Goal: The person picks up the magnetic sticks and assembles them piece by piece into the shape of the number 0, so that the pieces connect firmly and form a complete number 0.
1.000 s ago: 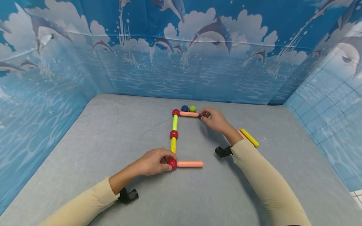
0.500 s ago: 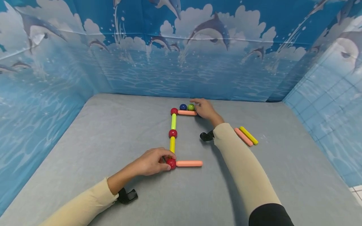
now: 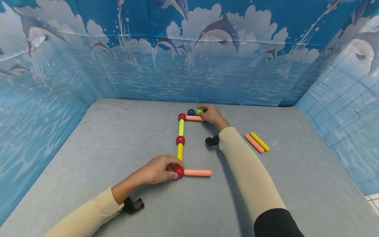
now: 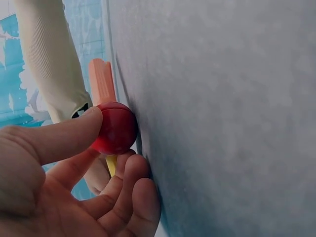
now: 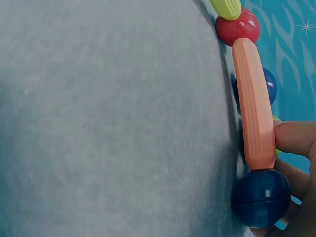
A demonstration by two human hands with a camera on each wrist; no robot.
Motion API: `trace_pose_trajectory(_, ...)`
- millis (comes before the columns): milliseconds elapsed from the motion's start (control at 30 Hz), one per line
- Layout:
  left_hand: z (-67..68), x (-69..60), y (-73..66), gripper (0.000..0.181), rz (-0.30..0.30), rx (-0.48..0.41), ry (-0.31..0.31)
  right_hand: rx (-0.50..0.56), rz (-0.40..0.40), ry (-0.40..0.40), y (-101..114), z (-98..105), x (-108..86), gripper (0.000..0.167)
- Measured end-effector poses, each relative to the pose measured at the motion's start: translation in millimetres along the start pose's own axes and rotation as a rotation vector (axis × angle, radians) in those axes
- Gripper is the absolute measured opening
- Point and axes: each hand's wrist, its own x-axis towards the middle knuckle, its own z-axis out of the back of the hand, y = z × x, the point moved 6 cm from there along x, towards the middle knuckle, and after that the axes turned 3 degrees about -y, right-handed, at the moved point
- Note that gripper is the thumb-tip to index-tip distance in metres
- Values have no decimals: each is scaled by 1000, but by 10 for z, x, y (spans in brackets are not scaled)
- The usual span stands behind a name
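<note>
Lime-green ball [image 3: 198,112], one, in the right hand's [image 3: 212,114] pinch, just beyond the far salmon rod [image 3: 193,118], whose long axis runs left to right; left hand [image 3: 160,169], well apart, pinching the near red ball [image 3: 179,171].

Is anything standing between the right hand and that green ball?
Nothing visible: in the head view, the right hand is right at the green ball, apparently pinching it. The peach rod lies along the ball's near side and a blue ball sits to its left, but neither separates hand from ball.
</note>
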Motion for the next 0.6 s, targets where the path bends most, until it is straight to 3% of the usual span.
trace_pose_trajectory(133, -5, -3, 9, 29, 6, -11, 6, 23, 6, -43, 11, 51, -24, 38)
trace_pose_trajectory(267, -2, -7, 11, 29, 10, -14, 12, 41, 64, -79, 51, 124, -80, 38)
trace_pose_trajectory(600, 2, -11, 5, 28, 13, -10, 14, -31, 196, -115, 114, 404, -389, 34)
